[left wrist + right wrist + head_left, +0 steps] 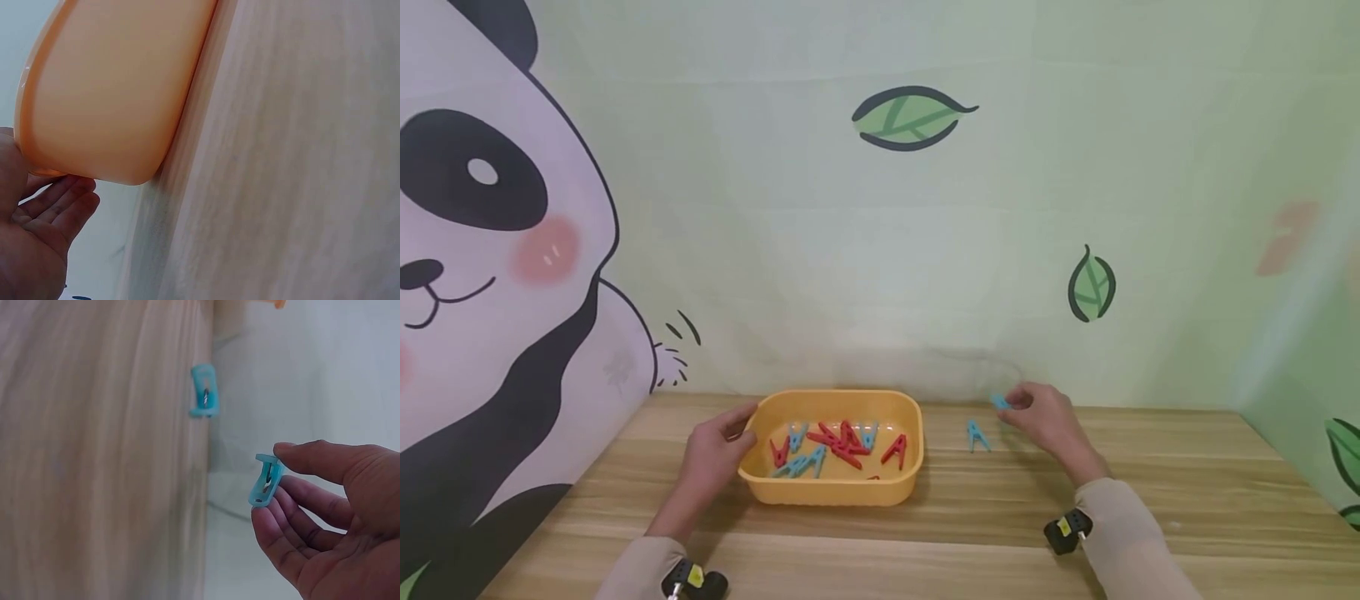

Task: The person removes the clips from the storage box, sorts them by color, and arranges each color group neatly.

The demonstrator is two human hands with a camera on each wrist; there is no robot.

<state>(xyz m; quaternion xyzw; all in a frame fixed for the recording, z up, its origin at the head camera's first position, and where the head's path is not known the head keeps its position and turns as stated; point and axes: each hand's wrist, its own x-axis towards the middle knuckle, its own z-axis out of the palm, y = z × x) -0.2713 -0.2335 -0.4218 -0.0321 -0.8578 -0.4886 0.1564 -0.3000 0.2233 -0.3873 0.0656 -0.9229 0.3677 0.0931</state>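
Observation:
A yellow basket (pixel 831 492) stands on the table, with several red clothespins (pixel 895 450) and blue ones lying in it. My left hand (pixel 713 450) holds the basket's left rim between thumb and fingers; the left wrist view shows the basket's outer wall (pixel 112 94) above that hand (pixel 37 231). To the right of the basket, my right hand (pixel 1045 417) pinches a blue clothespin (pixel 267 481) between thumb and fingertips, above the table. Another blue clothespin (pixel 977 436) is on the table between the basket and that hand.
The wooden table (pixel 985 533) runs back to a pale green backdrop (pixel 790 250) printed with leaves. A large printed panda (pixel 565 358) covers the left side. Dark cameras (pixel 1063 532) are strapped to both wrists.

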